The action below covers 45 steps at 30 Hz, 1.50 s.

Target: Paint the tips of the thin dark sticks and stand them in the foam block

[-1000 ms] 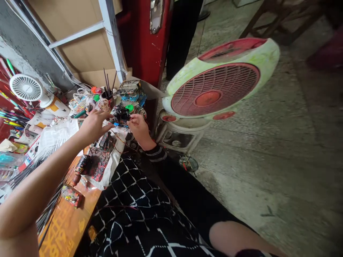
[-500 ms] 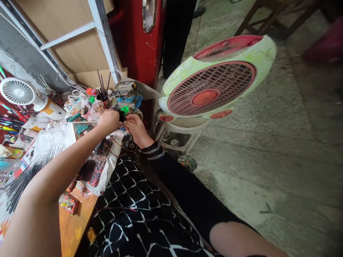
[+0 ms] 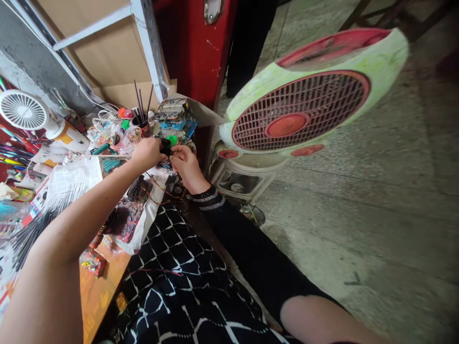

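1. Left hand point(image 3: 147, 153): fingers curled narrow against a black piece point(image 3: 166, 150); whether they grip it, I cannot tell.
2. Right hand point(image 3: 187, 168): thumb and fingertips pinching the piece.
3. Black piece: between the hands, near the table's point(image 3: 102, 296) far right corner, beside a green cap point(image 3: 172, 140).

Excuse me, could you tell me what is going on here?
A person seated at a cluttered bench has both hands close together at a small dark item, the left hand curled on one side and the right hand on the other. The fingers hide too much to tell what it is. A green cap shows just behind it. Thin black rods lie beyond the left forearm, and a large fan stands to the right.
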Available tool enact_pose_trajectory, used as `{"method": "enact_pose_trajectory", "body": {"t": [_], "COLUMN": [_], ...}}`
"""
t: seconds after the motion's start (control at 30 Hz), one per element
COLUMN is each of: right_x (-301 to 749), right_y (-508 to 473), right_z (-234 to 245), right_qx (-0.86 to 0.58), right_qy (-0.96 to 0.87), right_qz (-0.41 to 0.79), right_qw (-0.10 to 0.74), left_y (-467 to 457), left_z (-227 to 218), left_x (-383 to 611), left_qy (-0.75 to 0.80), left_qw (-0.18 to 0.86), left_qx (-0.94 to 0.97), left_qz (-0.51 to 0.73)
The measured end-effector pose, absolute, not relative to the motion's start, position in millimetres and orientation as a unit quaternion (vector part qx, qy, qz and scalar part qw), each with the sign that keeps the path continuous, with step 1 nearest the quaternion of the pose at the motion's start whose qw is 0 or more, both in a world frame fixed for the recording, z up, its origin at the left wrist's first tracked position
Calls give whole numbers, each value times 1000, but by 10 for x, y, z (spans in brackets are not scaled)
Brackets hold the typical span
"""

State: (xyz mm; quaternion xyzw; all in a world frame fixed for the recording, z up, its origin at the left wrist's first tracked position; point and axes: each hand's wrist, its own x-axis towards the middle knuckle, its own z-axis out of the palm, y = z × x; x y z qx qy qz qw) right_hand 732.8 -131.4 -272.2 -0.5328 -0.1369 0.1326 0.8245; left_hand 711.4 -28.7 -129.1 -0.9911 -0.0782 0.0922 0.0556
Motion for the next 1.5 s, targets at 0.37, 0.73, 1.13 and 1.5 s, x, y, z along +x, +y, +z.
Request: {"method": "enact_pose_trajectory", "body": {"t": [0.37, 0.73, 1.13, 1.5], "right_x": [7326, 7370, 7366, 7364], "right_y": [-1419, -1387, -1389, -1383], "right_z": [-2656, -2799, -2712, -2750], "right_qx": [-490, -532, -501, -541], "right_qy": [-89, -123, -102, -128], "right_qz": [176, 146, 159, 103], "right_qw": [849, 825, 844, 824], "left_y": [-322, -305, -292, -211], "left_z": [-1358, -1334, -1320, -1322], "left_x": [7129, 7157, 7146, 7151], "left_qy": [-80, -94, -88, -73], "left_qw": [41, -9, -16, -34], "left_qx": [-991, -988, -990, -991], "left_qz": [102, 120, 113, 105]}}
